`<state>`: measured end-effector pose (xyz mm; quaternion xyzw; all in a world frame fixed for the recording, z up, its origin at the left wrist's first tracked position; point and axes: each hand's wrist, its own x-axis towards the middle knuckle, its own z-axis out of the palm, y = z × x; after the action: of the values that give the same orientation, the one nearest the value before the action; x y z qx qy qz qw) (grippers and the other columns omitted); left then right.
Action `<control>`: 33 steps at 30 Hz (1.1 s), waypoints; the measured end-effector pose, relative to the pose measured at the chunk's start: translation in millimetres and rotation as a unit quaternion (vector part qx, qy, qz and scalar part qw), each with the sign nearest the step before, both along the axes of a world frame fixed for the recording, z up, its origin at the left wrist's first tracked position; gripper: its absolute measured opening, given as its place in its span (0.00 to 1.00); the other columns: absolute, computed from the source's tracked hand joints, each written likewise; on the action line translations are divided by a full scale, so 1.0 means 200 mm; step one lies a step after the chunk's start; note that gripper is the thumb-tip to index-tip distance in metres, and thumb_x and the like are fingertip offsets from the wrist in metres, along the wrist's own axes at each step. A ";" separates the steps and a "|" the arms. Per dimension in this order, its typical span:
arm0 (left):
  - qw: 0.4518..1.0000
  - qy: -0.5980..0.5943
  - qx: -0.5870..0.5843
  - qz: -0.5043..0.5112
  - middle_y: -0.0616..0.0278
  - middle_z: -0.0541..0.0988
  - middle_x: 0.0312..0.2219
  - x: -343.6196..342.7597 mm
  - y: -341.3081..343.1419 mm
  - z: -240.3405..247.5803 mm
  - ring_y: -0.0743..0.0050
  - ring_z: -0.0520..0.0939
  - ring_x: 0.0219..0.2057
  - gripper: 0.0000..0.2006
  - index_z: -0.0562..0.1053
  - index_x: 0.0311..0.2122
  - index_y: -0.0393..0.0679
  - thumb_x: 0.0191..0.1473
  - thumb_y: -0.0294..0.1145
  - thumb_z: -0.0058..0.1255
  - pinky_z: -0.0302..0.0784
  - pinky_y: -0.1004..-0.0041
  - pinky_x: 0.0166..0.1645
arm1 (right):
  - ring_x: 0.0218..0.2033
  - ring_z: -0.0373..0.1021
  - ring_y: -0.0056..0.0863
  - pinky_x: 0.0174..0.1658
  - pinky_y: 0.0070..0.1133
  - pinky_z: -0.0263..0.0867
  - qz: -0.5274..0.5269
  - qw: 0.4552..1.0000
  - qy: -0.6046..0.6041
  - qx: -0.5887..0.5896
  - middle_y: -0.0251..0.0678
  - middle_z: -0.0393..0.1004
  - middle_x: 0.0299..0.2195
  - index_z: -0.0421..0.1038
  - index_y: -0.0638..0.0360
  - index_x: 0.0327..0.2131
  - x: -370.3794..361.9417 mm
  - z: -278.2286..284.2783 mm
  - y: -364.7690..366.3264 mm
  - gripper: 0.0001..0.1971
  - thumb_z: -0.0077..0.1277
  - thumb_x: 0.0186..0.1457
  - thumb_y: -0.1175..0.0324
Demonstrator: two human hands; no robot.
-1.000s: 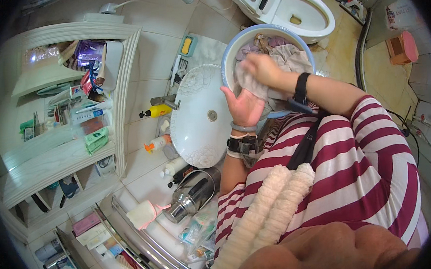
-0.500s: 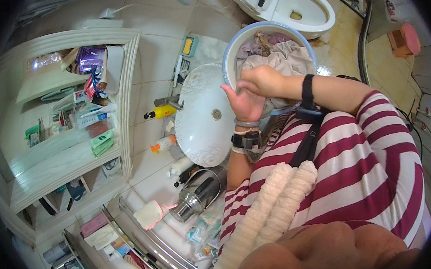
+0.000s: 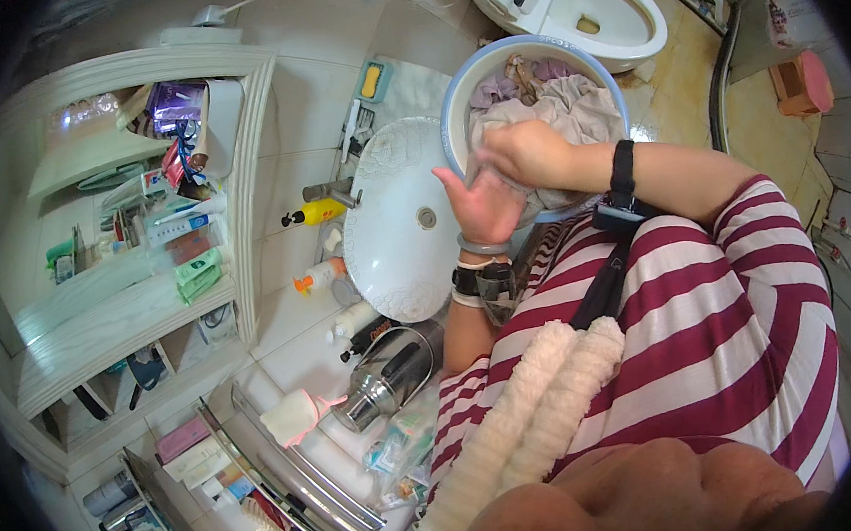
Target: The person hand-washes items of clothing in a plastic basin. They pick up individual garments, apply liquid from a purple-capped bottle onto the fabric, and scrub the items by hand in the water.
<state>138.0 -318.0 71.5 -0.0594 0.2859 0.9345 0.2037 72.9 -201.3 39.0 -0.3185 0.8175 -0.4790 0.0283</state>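
My left hand (image 3: 488, 208) is at the near left rim of a round basin (image 3: 454, 130) with a blue edge. Its palm is turned up and its thumb stretched out, while its fingertips are partly covered by my right hand (image 3: 528, 153). The right hand is closed, knuckles up, against the left fingers. What it grips, if anything, is hidden and slightly blurred. Beneath and beyond both hands, the basin holds a bunched pale grey-beige cloth (image 3: 572, 107). A mauve cloth (image 3: 494, 90) and a brownish piece (image 3: 523, 76) lie at its far side.
Left of the basin is a white oval sink (image 3: 395, 258) with a tap (image 3: 330, 191). Several bottles and a metal flask (image 3: 389, 375) stand along the sink's wall side. A toilet (image 3: 615, 10) is beyond the basin. A mirror cabinet (image 3: 266, 178) and metal rack (image 3: 301, 462) occupy the left.
The view has shifted slightly. My right hand stays pressed to the left fingers, with only a small shift in its position. The cloths look much the same.
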 end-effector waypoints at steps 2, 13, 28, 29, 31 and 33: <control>0.998 -0.020 -0.052 0.012 0.57 0.45 0.62 0.02 -0.02 0.02 0.62 0.46 0.63 0.60 0.38 0.62 0.38 0.36 0.83 0.22 0.38 0.61 0.64 | 0.26 0.69 0.48 0.30 0.37 0.64 -0.014 1.000 0.004 0.001 0.49 0.70 0.22 0.67 0.58 0.26 -0.05 0.01 0.02 0.13 0.45 0.53 0.59; 0.991 0.129 0.015 0.021 0.43 0.48 0.60 0.13 -0.20 0.47 0.48 0.51 0.61 0.65 0.45 0.59 0.28 0.31 0.85 0.12 0.44 0.56 0.62 | 0.29 0.65 0.23 0.33 0.20 0.62 0.271 0.962 -0.038 0.008 0.35 0.69 0.24 0.73 0.63 0.28 -0.34 0.50 0.54 0.16 0.50 0.53 0.57; 0.956 0.285 -0.024 -0.060 0.51 0.47 0.61 0.09 -0.19 0.46 0.55 0.42 0.63 0.68 0.50 0.60 0.35 0.23 0.89 0.11 0.29 0.46 0.61 | 0.31 0.59 0.11 0.37 0.12 0.56 0.161 0.920 -0.182 -0.308 0.23 0.64 0.28 0.67 0.59 0.33 -0.16 0.60 0.62 0.11 0.40 0.61 0.62; 0.956 0.286 -0.022 -0.060 0.51 0.47 0.61 0.09 -0.19 0.46 0.55 0.42 0.63 0.68 0.50 0.60 0.35 0.23 0.89 0.11 0.29 0.46 0.61 | 0.31 0.59 0.11 0.37 0.12 0.56 0.162 0.915 -0.188 -0.319 0.23 0.65 0.28 0.67 0.59 0.33 -0.16 0.60 0.62 0.11 0.40 0.61 0.62; 0.959 0.271 -0.063 -0.056 0.50 0.46 0.61 0.08 -0.18 0.45 0.56 0.44 0.63 0.67 0.47 0.61 0.34 0.25 0.88 0.13 0.32 0.49 0.62 | 0.32 0.59 0.11 0.37 0.12 0.56 0.152 0.906 -0.209 -0.335 0.23 0.65 0.28 0.67 0.59 0.34 -0.16 0.59 0.62 0.11 0.39 0.61 0.62; 0.968 0.238 -0.070 -0.049 0.50 0.47 0.61 0.10 -0.14 0.48 0.56 0.44 0.63 0.66 0.46 0.61 0.34 0.26 0.88 0.14 0.33 0.50 0.62 | 0.32 0.59 0.11 0.38 0.12 0.56 0.141 0.897 -0.230 -0.351 0.23 0.65 0.28 0.67 0.59 0.34 -0.17 0.56 0.62 0.12 0.39 0.61 0.62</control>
<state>157.6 -346.4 166.6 0.1645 0.3932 0.8883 0.1710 39.6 -77.6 150.0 -0.3006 0.5135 -0.7858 0.1687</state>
